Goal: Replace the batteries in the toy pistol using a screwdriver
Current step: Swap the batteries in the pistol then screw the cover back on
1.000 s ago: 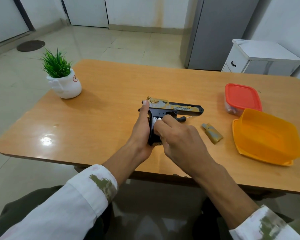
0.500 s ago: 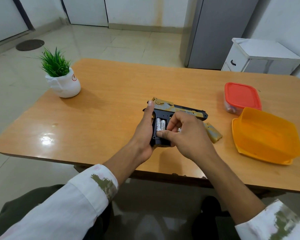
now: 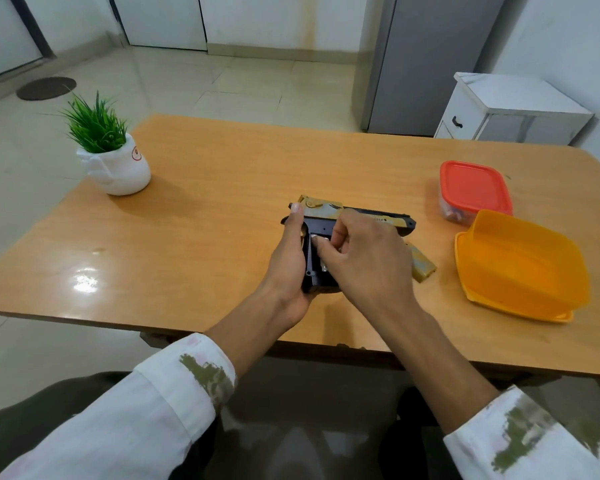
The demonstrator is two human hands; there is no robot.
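Note:
The black and gold toy pistol (image 3: 326, 216) lies on its side on the wooden table (image 3: 205, 209), barrel to the right. My left hand (image 3: 288, 265) grips its black handle from the left, thumb up along the rear. My right hand (image 3: 364, 261) covers the open battery compartment and its fingertips pinch a silver battery (image 3: 315, 239) in it. The gold compartment cover (image 3: 421, 265) lies on the table just right of my right hand. The screwdriver is hidden.
An open orange container (image 3: 520, 268) stands at the right, with a red-lidded box (image 3: 473, 190) behind it. A white pot with a green plant (image 3: 113, 161) stands at the far left. The table's near edge runs just under my wrists.
My right hand has shifted up over the handle and now covers most of the batteries that showed half a second ago. My left hand keeps its hold on the handle.

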